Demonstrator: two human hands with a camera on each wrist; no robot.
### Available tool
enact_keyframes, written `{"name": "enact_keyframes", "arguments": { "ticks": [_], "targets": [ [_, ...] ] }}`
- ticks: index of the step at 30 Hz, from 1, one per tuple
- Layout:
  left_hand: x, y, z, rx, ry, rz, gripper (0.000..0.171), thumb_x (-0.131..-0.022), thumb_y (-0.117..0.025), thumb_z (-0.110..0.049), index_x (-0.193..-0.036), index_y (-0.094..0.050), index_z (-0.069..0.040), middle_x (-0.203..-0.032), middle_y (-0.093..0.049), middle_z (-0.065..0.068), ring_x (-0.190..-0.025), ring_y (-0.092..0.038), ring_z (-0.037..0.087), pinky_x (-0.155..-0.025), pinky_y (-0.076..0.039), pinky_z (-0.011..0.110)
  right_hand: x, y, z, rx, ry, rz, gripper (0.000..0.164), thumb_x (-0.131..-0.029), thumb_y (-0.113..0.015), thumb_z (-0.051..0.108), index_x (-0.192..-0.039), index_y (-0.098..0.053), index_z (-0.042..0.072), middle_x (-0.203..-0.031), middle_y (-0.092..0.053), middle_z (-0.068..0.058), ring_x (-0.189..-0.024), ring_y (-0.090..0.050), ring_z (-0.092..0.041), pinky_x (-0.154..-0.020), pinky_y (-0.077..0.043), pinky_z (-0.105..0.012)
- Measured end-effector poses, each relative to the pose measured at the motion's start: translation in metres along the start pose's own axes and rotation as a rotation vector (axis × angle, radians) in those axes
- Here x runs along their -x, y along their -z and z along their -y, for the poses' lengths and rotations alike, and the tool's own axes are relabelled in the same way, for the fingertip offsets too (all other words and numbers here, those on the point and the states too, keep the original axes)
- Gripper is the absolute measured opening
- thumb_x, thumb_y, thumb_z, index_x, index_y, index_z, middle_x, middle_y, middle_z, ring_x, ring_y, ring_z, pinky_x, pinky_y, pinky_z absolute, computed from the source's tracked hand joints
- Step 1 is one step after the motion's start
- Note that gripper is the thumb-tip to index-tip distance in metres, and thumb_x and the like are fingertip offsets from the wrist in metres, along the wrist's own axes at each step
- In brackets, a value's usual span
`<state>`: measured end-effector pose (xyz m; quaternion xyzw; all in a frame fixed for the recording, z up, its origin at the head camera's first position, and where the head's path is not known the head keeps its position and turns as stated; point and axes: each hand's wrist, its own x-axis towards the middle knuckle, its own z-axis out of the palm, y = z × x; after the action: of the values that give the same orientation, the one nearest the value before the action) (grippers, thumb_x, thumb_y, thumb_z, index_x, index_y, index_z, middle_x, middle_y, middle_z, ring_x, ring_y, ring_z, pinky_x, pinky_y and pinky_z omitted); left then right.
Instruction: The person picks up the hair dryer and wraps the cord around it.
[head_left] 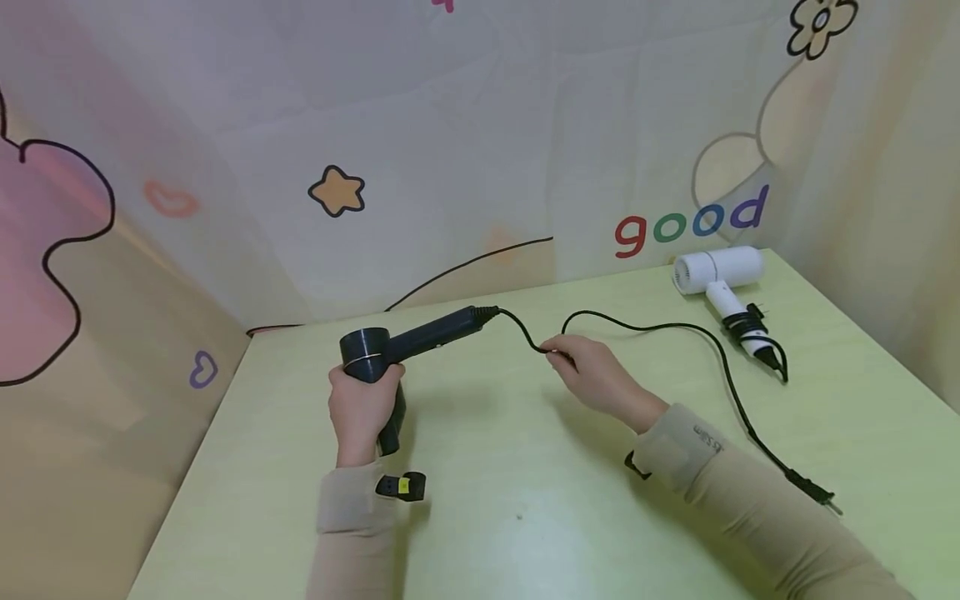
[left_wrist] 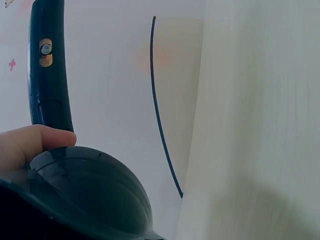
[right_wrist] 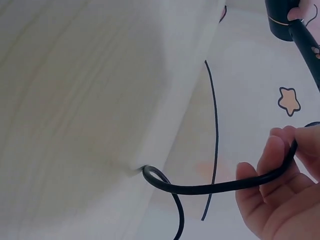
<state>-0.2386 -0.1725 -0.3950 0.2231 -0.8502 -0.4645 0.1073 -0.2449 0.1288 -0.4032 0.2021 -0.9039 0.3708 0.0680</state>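
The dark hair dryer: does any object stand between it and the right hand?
Nothing visible stands between them. Only the dryer's own black cord crosses the gap, from the handle of the dark hair dryer to the right hand, which pinches it.

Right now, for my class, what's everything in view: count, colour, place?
Dark hair dryer: one, blue-black, in left hand
Long cord: one, black, through right hand
Plug: one, black, long cord's end
White hair dryer: one, white, far right of table
Bunched cord: one, black, at white dryer's handle
Table: one, pale green, below both hands
Backdrop: one, pale, behind table
Printed star: one, orange, backdrop's left half
"good" lettering: one, multicoloured, above white dryer
Other prints: several, mixed colours, across backdrop
Wrist devices: two, black, at wrists
Sleeves: two, beige, forearms
Left hand: one, bare, gripping dark dryer
Right hand: one, bare, pinching long cord
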Motion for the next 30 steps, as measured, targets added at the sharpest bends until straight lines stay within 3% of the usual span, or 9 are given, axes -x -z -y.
{"name": "enact_keyframes", "arguments": {
  "ticks": [9,17,19,23,26,29,30],
  "targets": [
    [0.004,-0.021,-0.011,0.05,-0.035,-0.03,0.085,-0.077,-0.064,-0.047,-0.137,-0.03,0.001,-0.107,-0.057,0.017,-0.088,-0.056,0.03,-0.065,-0.042,0.035,0.004,-0.009,0.004,-0.175,0.018,-0.065,0.026,-0.097,-0.052,0.014,-0.118,-0.064,0.004,-0.09,-0.067,-0.005,-0.07,-0.053,-0.013,-0.057,-0.044,-0.024],
    [0.012,-0.032,-0.013,0.144,-0.092,-0.059,0.076,-0.082,-0.056,-0.039,-0.14,-0.027,0.001,-0.108,-0.056,0.017,-0.086,-0.055,0.03,-0.067,-0.044,0.035,0.014,-0.017,0.018,-0.393,0.063,-0.054,0.018,-0.096,-0.054,0.014,-0.106,-0.067,0.007,-0.115,-0.068,-0.008,-0.066,-0.051,-0.017,-0.055,-0.037,-0.021],
    [0.016,-0.033,-0.014,0.172,-0.116,-0.054,0.077,-0.083,-0.058,-0.038,-0.141,-0.024,0.0,-0.109,-0.055,0.017,-0.087,-0.055,0.03,-0.068,-0.043,0.035,0.014,-0.018,0.022,-0.443,0.07,-0.053,0.014,-0.096,-0.054,0.014,-0.1,-0.066,0.007,-0.116,-0.067,-0.01,-0.061,-0.048,-0.015,-0.054,-0.036,-0.02],
    [0.021,-0.035,-0.018,0.217,-0.136,-0.021,0.082,-0.082,-0.064,-0.04,-0.143,-0.022,-0.003,-0.112,-0.055,0.017,-0.091,-0.058,0.03,-0.072,-0.048,0.038,0.014,-0.017,0.03,-0.482,0.095,-0.085,0.014,-0.097,-0.052,0.012,-0.091,-0.063,0.006,-0.12,-0.065,-0.013,-0.066,-0.051,-0.011,-0.059,-0.038,-0.021],
    [0.025,-0.036,-0.022,0.264,-0.128,-0.007,0.084,-0.08,-0.067,-0.042,-0.143,-0.022,-0.007,-0.114,-0.055,0.016,-0.093,-0.059,0.03,-0.075,-0.051,0.041,0.014,-0.017,0.034,-0.473,0.134,-0.121,0.016,-0.097,-0.05,0.008,-0.095,-0.065,0.003,-0.124,-0.062,-0.014,-0.062,-0.047,-0.006,-0.057,-0.036,-0.02],
    [0.028,-0.038,-0.026,0.344,-0.137,-0.023,0.083,-0.08,-0.069,-0.04,-0.141,-0.021,-0.01,-0.113,-0.054,0.015,-0.09,-0.06,0.029,-0.073,-0.05,0.038,0.012,-0.019,0.035,-0.465,0.198,-0.15,0.02,-0.096,-0.047,0.001,-0.104,-0.065,-0.001,-0.114,-0.066,-0.015,-0.07,-0.053,0.002,-0.051,-0.031,-0.019],
    [0.028,-0.038,-0.027,0.373,-0.146,-0.032,0.083,-0.08,-0.069,-0.038,-0.142,-0.021,-0.01,-0.113,-0.053,0.014,-0.089,-0.06,0.028,-0.073,-0.05,0.038,0.012,-0.021,0.035,-0.456,0.219,-0.157,0.024,-0.096,-0.045,-0.001,-0.113,-0.063,-0.003,-0.11,-0.066,-0.014,-0.066,-0.051,0.003,-0.049,-0.031,-0.019]
  ]
}}
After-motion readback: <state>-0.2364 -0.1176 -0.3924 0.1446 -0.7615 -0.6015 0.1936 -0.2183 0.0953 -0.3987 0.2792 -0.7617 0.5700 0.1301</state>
